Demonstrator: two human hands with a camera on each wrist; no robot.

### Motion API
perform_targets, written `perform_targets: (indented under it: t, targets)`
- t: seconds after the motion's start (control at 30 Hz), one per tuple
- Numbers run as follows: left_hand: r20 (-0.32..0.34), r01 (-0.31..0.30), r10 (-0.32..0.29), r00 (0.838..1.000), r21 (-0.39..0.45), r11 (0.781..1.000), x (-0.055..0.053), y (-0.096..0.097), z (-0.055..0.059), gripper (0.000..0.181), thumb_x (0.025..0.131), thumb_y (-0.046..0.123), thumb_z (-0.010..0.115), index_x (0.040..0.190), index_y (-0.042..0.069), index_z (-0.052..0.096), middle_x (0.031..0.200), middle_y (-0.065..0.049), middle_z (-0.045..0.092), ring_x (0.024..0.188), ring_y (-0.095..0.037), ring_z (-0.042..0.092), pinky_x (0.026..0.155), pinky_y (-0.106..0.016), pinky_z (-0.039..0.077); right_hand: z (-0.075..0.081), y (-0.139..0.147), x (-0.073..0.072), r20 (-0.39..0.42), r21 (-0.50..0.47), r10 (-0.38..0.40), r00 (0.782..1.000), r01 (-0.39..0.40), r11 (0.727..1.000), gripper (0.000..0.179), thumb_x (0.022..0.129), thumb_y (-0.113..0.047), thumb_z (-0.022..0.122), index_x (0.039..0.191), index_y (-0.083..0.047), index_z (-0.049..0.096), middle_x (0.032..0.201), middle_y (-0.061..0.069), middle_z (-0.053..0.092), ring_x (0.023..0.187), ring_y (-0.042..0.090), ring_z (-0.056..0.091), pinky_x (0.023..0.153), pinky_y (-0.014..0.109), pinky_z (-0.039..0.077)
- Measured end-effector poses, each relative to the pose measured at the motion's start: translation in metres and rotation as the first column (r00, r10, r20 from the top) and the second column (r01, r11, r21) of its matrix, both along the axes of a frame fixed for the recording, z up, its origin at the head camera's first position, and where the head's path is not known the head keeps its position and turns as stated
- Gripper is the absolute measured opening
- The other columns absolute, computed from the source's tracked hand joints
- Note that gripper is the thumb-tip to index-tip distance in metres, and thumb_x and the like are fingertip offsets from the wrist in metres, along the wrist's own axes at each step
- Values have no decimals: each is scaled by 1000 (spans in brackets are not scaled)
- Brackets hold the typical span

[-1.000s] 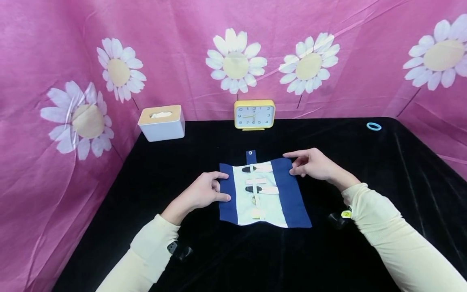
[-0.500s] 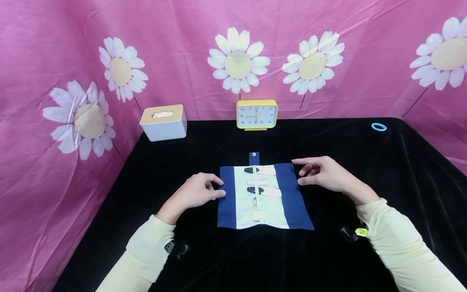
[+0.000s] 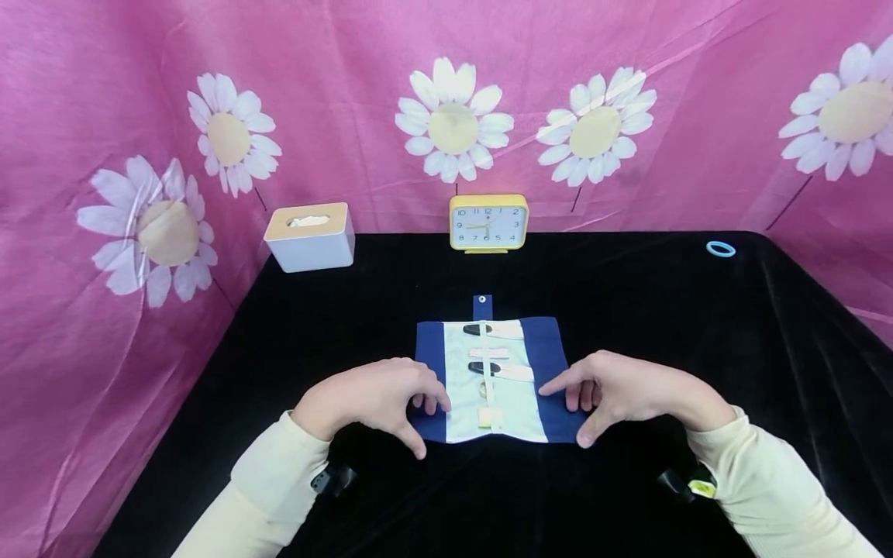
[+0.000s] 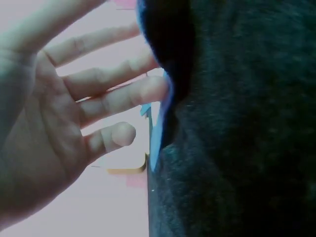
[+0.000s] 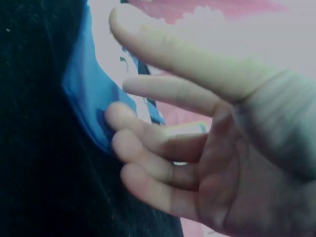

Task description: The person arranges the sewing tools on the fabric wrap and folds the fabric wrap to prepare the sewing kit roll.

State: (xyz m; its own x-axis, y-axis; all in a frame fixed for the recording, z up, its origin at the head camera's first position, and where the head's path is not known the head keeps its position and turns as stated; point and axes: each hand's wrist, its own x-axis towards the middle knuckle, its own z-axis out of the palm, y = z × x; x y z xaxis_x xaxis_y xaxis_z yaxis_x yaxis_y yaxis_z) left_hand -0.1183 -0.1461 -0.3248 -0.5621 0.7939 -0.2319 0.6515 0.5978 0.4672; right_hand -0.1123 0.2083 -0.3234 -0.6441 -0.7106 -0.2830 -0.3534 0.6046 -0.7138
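Observation:
A navy fabric roll-up pouch (image 3: pixel 456 387) lies unrolled in the head view, with a pale middle panel and a snap tab (image 3: pixel 482 308) at its far edge. Small items, two with dark ends, sit under a pale elastic strip (image 3: pixel 487 391); their kind is too small to tell. My left hand (image 3: pixel 380 395) spreads over the pouch's near left corner, thumb apart from the fingers. Over the near right side is my right hand (image 3: pixel 624 390), its index finger extended across the navy border. Neither hand grips anything; whether the fingertips touch the cloth I cannot tell.
Black cloth covers the table (image 3: pixel 593 287). At the back stand a tissue box (image 3: pixel 314 248) with a wood-coloured lid and a yellow clock (image 3: pixel 488 223). A light blue ring (image 3: pixel 721 249) lies at the far right. Pink flowered fabric (image 3: pixel 335 116) hangs behind.
Both hands have left the pouch's far side edges and come toward its near corners. The left hand has spread wider. The pouch stays unrolled in nearly the same place.

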Motion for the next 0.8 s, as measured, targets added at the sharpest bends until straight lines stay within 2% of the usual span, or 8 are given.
perform_targets:
  t: [0.07, 0.2, 0.4, 0.5, 0.63, 0.8]
  targets:
    - [-24, 3, -3, 1000, -27, 1000, 1, 0, -2, 50, 71, 37, 92, 115, 21, 73, 95, 14, 64, 92, -7, 55, 89, -29, 47, -2, -5, 4, -28, 41, 5, 1000, -4, 999, 65, 72, -30, 90, 130, -11, 68, 97, -2, 62, 83, 11, 56, 74, 25, 50]
    - [-35, 23, -24, 999, -46, 999, 1, 0, -6, 47, 75, 33, 90, 117, 21, 72, 97, 14, 64, 92, -7, 54, 86, -27, 47, -9, -10, 12, -105, 74, 29, 994, -21, 997, 63, 72, -33, 91, 129, -20, 69, 100, -8, 60, 87, 7, 54, 76, 24, 50]
    - [18, 42, -42, 999, -21, 999, -4, 0, -10, 43, 79, 31, 87, 118, 20, 71, 99, 13, 65, 93, -7, 53, 88, -27, 47, -21, -3, 17, -208, 35, 49, 977, -42, 998, 56, 73, -35, 90, 125, -24, 71, 95, -13, 58, 83, 3, 52, 72, 22, 48]
    - [48, 46, -47, 998, 10, 999, -6, -2, -13, 43, 80, 29, 86, 119, 19, 71, 99, 12, 65, 93, -6, 54, 91, -28, 46, -26, 1, 14, -204, 3, 54, 978, -55, 998, 54, 75, -37, 88, 125, -25, 71, 94, -13, 58, 82, 3, 52, 71, 22, 48]
    - [97, 33, -39, 994, 58, 998, -10, -6, -16, 42, 82, 27, 85, 121, 18, 70, 97, 12, 66, 92, -5, 56, 91, -27, 47, -31, 6, 7, -158, -74, 80, 984, -92, 993, 52, 80, -38, 84, 127, -22, 70, 94, -11, 61, 81, 5, 55, 72, 22, 49]
    - [183, 12, -32, 983, 110, 994, -15, -10, -15, 40, 88, 22, 79, 126, 15, 67, 97, 14, 71, 92, -1, 61, 91, -27, 49, -35, 11, -2, -38, -228, 106, 994, -112, 967, 46, 87, -25, 79, 128, -9, 69, 92, 2, 69, 78, 8, 61, 69, 24, 54]
